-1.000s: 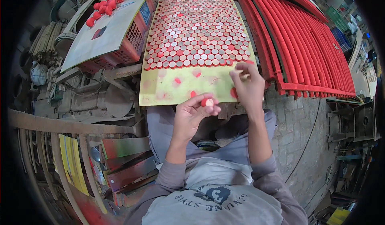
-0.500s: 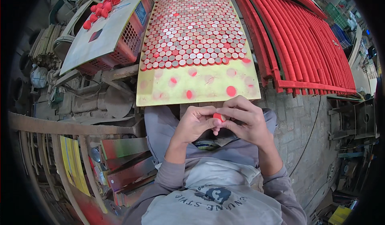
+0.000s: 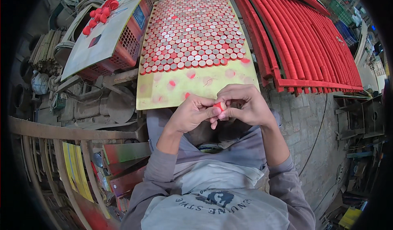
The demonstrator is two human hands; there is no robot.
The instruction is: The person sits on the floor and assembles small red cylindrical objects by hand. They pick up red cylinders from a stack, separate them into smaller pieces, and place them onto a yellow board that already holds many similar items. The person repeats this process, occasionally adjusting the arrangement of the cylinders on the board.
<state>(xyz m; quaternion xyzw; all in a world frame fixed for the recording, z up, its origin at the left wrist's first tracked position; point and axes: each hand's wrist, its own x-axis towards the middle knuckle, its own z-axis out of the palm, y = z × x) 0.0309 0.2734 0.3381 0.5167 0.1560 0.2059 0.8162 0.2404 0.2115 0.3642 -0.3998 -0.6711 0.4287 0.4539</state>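
Both hands are meeting just below the near edge of the yellow board [image 3: 163, 97]. The left hand [image 3: 189, 115] and right hand [image 3: 245, 107] are pinching one small red cap [image 3: 218, 106] between their fingertips. The cap rows [image 3: 192, 33] are lying straight ahead, beyond the board's bare strip.

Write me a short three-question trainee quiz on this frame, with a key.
1. True or false: both hands meet at the small red cap.
2. What lies right of the yellow board? A) a blue bucket B) a rack of long red tubes C) a stack of plates
3. Which part of the board is bare of the packed round caps: the near or the far part?

Key: 1 true: the left hand and right hand pinch it together. 2 B. 3 the near part.
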